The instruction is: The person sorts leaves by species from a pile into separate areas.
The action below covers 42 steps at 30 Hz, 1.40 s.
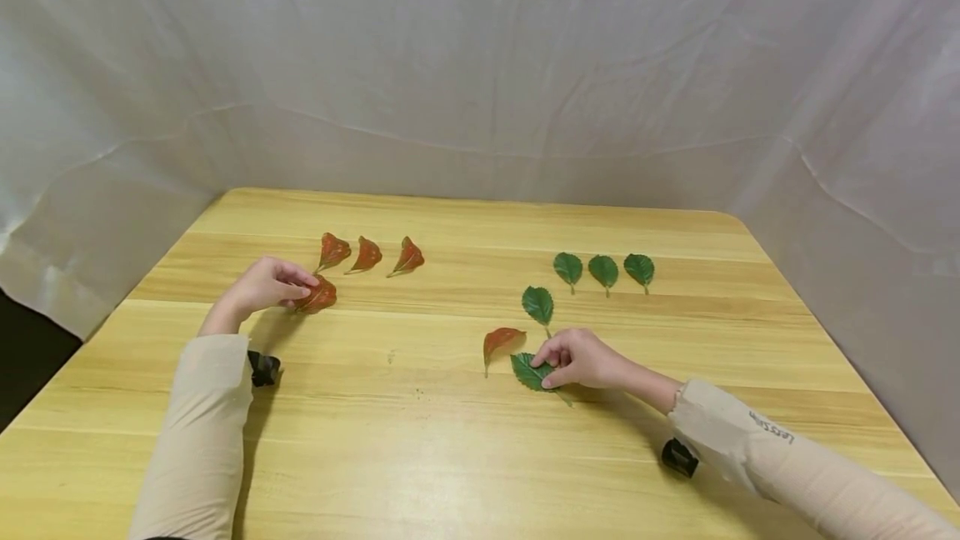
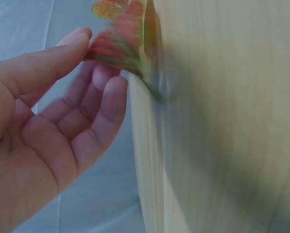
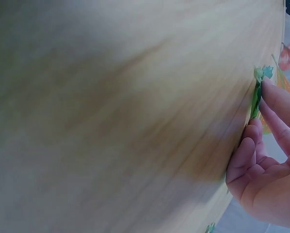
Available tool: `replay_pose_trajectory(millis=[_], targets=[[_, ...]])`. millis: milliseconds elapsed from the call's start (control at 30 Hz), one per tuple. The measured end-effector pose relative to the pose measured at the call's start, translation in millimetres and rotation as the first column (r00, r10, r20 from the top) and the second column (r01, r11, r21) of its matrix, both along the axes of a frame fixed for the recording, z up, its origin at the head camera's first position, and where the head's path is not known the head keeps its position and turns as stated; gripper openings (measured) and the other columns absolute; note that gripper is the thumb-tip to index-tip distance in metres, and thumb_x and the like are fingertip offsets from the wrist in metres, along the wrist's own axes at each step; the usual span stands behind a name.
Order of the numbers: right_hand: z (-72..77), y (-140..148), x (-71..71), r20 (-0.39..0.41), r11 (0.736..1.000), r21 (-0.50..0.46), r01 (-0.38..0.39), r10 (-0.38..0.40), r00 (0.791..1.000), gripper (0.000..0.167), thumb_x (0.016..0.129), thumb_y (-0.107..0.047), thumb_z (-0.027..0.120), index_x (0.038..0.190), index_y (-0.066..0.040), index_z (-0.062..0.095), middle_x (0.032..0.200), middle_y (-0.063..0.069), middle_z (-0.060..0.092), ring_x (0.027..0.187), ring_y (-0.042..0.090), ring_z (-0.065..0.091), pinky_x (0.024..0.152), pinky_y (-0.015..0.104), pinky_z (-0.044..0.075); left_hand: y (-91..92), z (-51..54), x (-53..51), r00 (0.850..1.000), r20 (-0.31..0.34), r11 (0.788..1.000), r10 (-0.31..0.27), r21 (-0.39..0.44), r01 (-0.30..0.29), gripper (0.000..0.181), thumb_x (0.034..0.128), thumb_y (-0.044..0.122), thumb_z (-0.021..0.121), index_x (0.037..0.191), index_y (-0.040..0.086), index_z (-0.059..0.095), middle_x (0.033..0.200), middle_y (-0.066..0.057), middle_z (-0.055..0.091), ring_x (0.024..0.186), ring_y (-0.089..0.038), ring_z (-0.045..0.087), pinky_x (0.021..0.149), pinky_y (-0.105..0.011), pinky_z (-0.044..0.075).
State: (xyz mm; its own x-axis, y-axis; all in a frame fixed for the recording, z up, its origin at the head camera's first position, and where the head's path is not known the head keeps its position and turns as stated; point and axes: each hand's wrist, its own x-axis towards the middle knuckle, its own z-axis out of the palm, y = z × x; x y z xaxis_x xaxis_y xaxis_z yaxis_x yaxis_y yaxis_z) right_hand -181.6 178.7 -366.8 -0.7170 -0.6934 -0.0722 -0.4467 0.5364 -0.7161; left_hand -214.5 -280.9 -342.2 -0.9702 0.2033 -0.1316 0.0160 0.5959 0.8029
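Observation:
Between thumb and fingers, my left hand (image 1: 267, 286) pinches a red leaf (image 1: 321, 296) just in front of a row of red leaves (image 1: 367, 255) at the table's left. The left wrist view shows that held leaf (image 2: 111, 51) blurred at the fingertips. My right hand (image 1: 587, 359) pinches a green leaf (image 1: 527, 370) near the middle of the table; it appears edge-on in the right wrist view (image 3: 256, 99). Beside this leaf lies a loose red leaf (image 1: 498, 342). Behind it rests another green leaf (image 1: 537, 304), its stem reaching toward my right hand.
Farther back on the right, a row of green leaves (image 1: 603, 271) lies on the wooden table (image 1: 420, 457). Pale cloth (image 1: 480, 90) hangs behind the table and along both sides. A black wrist device (image 1: 264, 368) sits below my left wrist, another (image 1: 679, 457) below the right.

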Motion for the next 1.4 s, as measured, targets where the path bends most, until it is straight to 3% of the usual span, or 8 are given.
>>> replay_pose_trajectory(millis=[233, 367, 533, 733, 1000, 1167, 1400], targets=[[-0.4, 0.0, -0.1, -0.005, 1.0, 0.0, 0.001, -0.001, 1.0, 0.018, 0.072, -0.003, 0.072, 0.089, 0.0, 0.068, 0.07, -0.003, 0.049, 0.058, 0.007, 0.04, 0.054, 0.02, 0.038, 0.2, 7.8, 6.4, 0.997, -0.008, 0.997, 0.071, -0.036, -0.071, 0.03, 0.0849, 0.012, 0.06, 0.104, -0.011, 0.057, 0.092, -0.015, 0.063, 0.082, -0.025, 0.059, 0.072, -0.039, 0.048], [-0.5, -0.2, 0.2, -0.007, 1.0, -0.002, -0.002, 0.002, 1.0, 0.018, 0.072, -0.003, 0.072, 0.089, 0.0, 0.068, 0.07, -0.003, 0.049, 0.058, 0.007, 0.04, 0.054, 0.02, 0.038, 5.8, 14.9, 10.2, 0.983, -0.132, 0.986, 0.127, -0.088, -0.14, 0.031, 0.0859, 0.017, 0.059, 0.103, -0.009, 0.059, 0.1, -0.023, 0.059, 0.089, -0.033, 0.054, 0.072, -0.041, 0.045], [-0.8, 0.1, 0.2, -0.006, 1.0, 0.002, 0.001, -0.001, 1.0, 0.017, 0.072, -0.003, 0.072, 0.089, 0.0, 0.068, 0.07, -0.003, 0.048, 0.058, 0.007, 0.04, 0.053, 0.02, 0.038, 18.7, 23.3, 9.0, 0.952, -0.277, 0.979, 0.131, -0.115, -0.168, 0.029, 0.0874, 0.021, 0.058, 0.099, -0.006, 0.062, 0.095, -0.02, 0.06, 0.081, -0.026, 0.052, 0.068, -0.034, 0.041], [0.0, 0.0, 0.8, -0.015, 1.0, 0.01, 0.008, -0.008, 1.0, 0.018, 0.072, -0.004, 0.072, 0.089, 0.0, 0.068, 0.072, -0.001, 0.05, 0.06, 0.007, 0.041, 0.055, 0.021, 0.04, 36.2, 29.0, 4.6, 0.957, -0.279, 0.993, 0.083, -0.062, -0.104, 0.029, 0.0884, 0.022, 0.057, 0.1, -0.004, 0.063, 0.095, -0.018, 0.062, 0.081, -0.027, 0.056, 0.067, -0.03, 0.044], [-0.2, -0.1, 1.2, -0.021, 0.999, 0.034, 0.025, -0.024, 0.999, 0.018, 0.072, -0.005, 0.073, 0.089, -0.002, 0.069, 0.074, -0.001, 0.052, 0.063, 0.008, 0.043, 0.058, 0.022, 0.041, 62.4, 26.4, -2.5, 0.962, -0.271, 0.999, -0.006, -0.041, -0.006, 0.023, 0.0882, 0.016, 0.057, 0.098, -0.004, 0.064, 0.092, -0.017, 0.062, 0.077, -0.025, 0.057, 0.068, -0.034, 0.047], [1.0, -0.4, 1.5, -0.025, 0.999, 0.041, 0.026, -0.025, 0.999, 0.018, 0.072, -0.005, 0.072, 0.09, -0.002, 0.069, 0.075, -0.001, 0.051, 0.064, 0.008, 0.043, 0.058, 0.022, 0.041, 80.8, 25.2, -5.0, 0.966, -0.242, 0.996, -0.093, -0.029, 0.089, 0.022, 0.0885, 0.016, 0.057, 0.098, -0.001, 0.065, 0.094, -0.014, 0.062, 0.08, -0.026, 0.057, 0.071, -0.036, 0.046], [2.1, -0.2, 2.5, -0.04, 0.999, 0.043, 0.026, -0.024, 0.999, 0.018, 0.073, -0.006, 0.072, 0.09, -0.001, 0.069, 0.076, -0.001, 0.052, 0.065, 0.008, 0.043, 0.06, 0.022, 0.042, 104.0, 23.0, -8.9, 0.964, -0.224, 0.99, -0.142, -0.012, 0.143, 0.019, 0.0878, 0.014, 0.058, 0.098, -0.001, 0.066, 0.089, -0.014, 0.063, 0.078, -0.033, 0.055, 0.067, -0.039, 0.046]])
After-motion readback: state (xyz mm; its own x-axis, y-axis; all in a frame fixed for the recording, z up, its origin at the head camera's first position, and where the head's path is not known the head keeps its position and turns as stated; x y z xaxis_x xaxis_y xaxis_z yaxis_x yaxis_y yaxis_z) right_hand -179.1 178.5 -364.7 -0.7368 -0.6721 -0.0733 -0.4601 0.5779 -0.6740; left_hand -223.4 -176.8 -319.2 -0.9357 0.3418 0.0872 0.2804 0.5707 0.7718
